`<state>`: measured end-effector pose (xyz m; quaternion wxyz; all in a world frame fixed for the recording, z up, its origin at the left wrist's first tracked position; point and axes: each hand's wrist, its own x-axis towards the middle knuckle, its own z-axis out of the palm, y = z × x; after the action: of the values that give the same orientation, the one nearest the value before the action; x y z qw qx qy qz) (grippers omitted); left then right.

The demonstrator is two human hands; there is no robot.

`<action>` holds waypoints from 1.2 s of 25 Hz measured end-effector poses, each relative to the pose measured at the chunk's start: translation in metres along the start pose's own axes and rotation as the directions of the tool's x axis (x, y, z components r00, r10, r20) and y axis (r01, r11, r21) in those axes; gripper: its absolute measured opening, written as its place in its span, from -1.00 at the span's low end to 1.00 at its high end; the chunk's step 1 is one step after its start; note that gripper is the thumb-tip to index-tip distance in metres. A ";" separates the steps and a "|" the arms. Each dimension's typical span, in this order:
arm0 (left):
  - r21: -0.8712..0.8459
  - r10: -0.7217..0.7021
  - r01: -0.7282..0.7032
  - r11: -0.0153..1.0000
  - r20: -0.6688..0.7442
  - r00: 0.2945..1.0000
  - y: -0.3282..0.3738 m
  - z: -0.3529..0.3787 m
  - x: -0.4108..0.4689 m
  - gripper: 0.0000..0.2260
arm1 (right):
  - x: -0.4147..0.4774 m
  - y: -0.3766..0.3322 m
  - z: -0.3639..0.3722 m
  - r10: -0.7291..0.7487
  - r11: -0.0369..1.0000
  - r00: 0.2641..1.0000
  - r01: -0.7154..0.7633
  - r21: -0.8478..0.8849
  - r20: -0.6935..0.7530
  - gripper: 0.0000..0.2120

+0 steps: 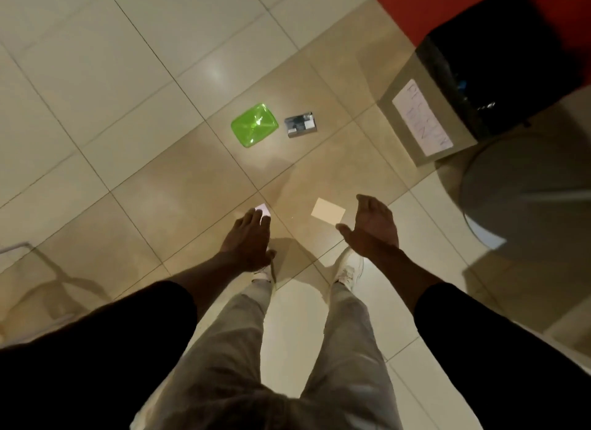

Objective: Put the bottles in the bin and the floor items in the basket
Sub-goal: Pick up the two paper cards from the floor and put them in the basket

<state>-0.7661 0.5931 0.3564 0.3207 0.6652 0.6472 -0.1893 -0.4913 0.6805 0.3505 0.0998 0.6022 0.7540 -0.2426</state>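
On the tiled floor ahead lie a green translucent lid (254,129) and, just right of it, a small grey box (300,124). Nearer my feet lie a pale card (328,211) and a small white card (264,212), partly hidden by my fingers. My left hand (248,237) reaches out flat over the white card, fingers apart, nothing in it. My right hand (372,226) is open, palm turned inward, just right of the pale card. A cardboard bin (412,109) with a black liner and a paper label stands at the upper right.
A red wall (415,7) rises behind the bin. A round grey tabletop (527,189) juts in at the right edge. A chair's metal frame (35,263) shows at the lower left. My legs and white shoes (348,266) stand below the hands.
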 end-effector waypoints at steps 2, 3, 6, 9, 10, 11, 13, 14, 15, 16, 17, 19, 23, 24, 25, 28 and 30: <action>0.025 0.019 -0.019 1.000 0.020 1.000 -0.033 0.013 0.036 -0.21 | 0.025 -0.008 0.033 0.045 0.999 0.999 -0.045 0.028 -0.006 -0.23; 0.035 0.016 -0.017 0.999 0.025 1.000 -0.048 0.023 0.056 -0.22 | 0.037 -0.009 0.053 0.062 0.997 0.998 -0.062 0.036 0.001 -0.23; 0.059 0.020 -0.023 0.998 0.042 0.999 -0.086 0.067 0.128 -0.28 | 0.082 0.000 0.128 0.053 0.998 0.997 -0.055 0.038 0.047 -0.26; 0.100 0.051 -0.054 0.994 0.042 0.998 -0.107 0.117 0.200 -0.34 | 0.127 0.022 0.205 0.023 1.000 0.994 -0.024 0.010 0.108 -0.31; 0.111 0.057 -0.062 0.992 0.045 0.997 -0.110 0.140 0.226 -0.36 | 0.142 0.033 0.235 0.013 1.000 0.992 -0.013 -0.004 0.126 -0.31; 0.129 0.064 -0.069 0.989 0.042 0.997 -0.113 0.164 0.252 -0.38 | 0.159 0.046 0.264 0.011 1.000 0.991 -0.008 -0.026 0.131 -0.32; 0.148 0.053 -0.062 0.987 0.069 0.996 -0.120 0.214 0.298 -0.41 | 0.191 0.070 0.319 0.025 0.997 0.989 -0.013 -0.078 0.147 -0.33; 0.154 0.037 -0.048 0.987 0.074 0.997 -0.126 0.239 0.318 -0.41 | 0.206 0.082 0.345 0.028 0.995 0.989 -0.013 -0.102 0.145 -0.34; 0.165 0.019 -0.031 0.986 0.073 0.997 -0.134 0.262 0.336 -0.42 | 0.221 0.093 0.369 0.023 0.992 0.989 -0.004 -0.129 0.146 -0.34; 0.176 -0.006 -0.008 0.984 0.077 0.997 -0.142 0.282 0.350 -0.43 | 0.232 0.103 0.388 0.020 0.988 0.988 0.005 -0.157 0.154 -0.34; 0.180 -0.038 0.022 0.983 0.083 0.996 -0.150 0.299 0.362 -0.44 | 0.243 0.113 0.406 0.015 0.983 0.987 0.014 -0.185 0.158 -0.33; 0.188 -0.114 0.097 0.977 0.082 0.990 -0.168 0.333 0.386 -0.41 | 0.266 0.131 0.446 0.006 0.975 0.988 0.028 -0.222 0.152 -0.33; 0.144 -0.222 0.216 0.966 0.030 0.975 -0.191 0.379 0.418 -0.27 | 0.300 0.149 0.492 0.013 0.955 0.991 0.028 -0.295 0.134 -0.31; 0.125 -0.238 0.236 0.964 0.007 0.971 -0.193 0.387 0.423 -0.24 | 0.305 0.150 0.497 0.014 0.948 0.992 0.027 -0.316 0.127 -0.31; 0.115 -0.258 0.257 0.959 -0.010 0.966 -0.194 0.391 0.426 -0.20 | 0.308 0.150 0.501 0.014 0.941 0.993 0.026 -0.339 0.115 -0.30; 0.013 -0.304 0.306 0.952 -0.068 0.950 -0.196 0.402 0.433 -0.18 | 0.316 0.144 0.512 0.036 0.933 0.996 -0.004 -0.361 0.080 -0.25; -0.081 -0.333 0.326 0.942 -0.103 0.937 -0.194 0.405 0.432 -0.28 | 0.321 0.140 0.517 0.067 0.936 0.994 -0.034 -0.349 0.082 -0.23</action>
<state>-0.8512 0.6324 -0.2600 0.2673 0.5469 0.7724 -0.1813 -0.5127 0.7269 -0.2713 0.2456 0.5825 0.7637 -0.1309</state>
